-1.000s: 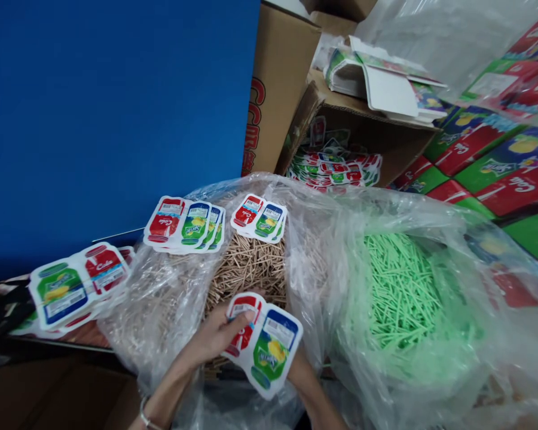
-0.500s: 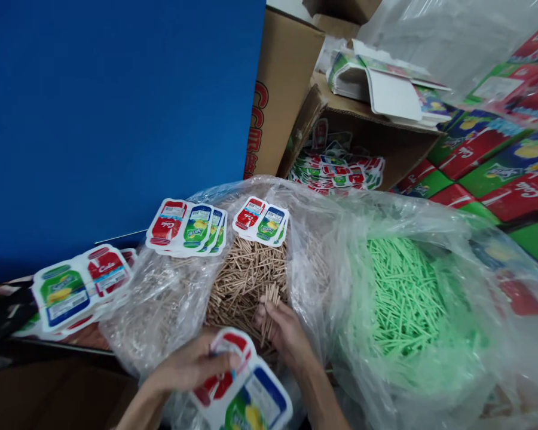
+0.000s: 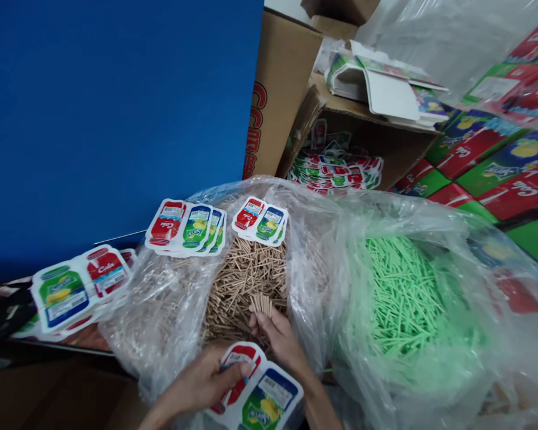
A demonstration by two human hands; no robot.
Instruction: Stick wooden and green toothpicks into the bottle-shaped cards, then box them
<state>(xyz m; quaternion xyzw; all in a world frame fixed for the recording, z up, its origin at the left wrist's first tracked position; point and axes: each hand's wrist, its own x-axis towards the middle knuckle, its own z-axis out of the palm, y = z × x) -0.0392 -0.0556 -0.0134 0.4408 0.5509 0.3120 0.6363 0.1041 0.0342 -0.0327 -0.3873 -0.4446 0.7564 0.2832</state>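
My left hand point(image 3: 201, 382) is closed on a printed card point(image 3: 255, 391) with a red can and a green-blue can drawn on it, held low at the bottom middle. Just beside it my right hand point(image 3: 278, 334) pinches a small bundle of tan sticks point(image 3: 262, 303), their ends pointing up. Both hands hover over a clear plastic bag point(image 3: 161, 310) full of loose tan sticks point(image 3: 246, 275).
A second clear bag of green sticks point(image 3: 399, 292) lies to the right. Stacks of the same printed cards point(image 3: 186, 227) point(image 3: 260, 221) point(image 3: 76, 286) rest on the bag rim and at left. A blue panel point(image 3: 116, 107), cardboard boxes point(image 3: 287, 77) and printed cartons point(image 3: 497, 161) stand behind.
My right hand came out from under the card, picked a bundle of tan sticks and squared it upright. My left hand lowered the card toward the bottom edge.
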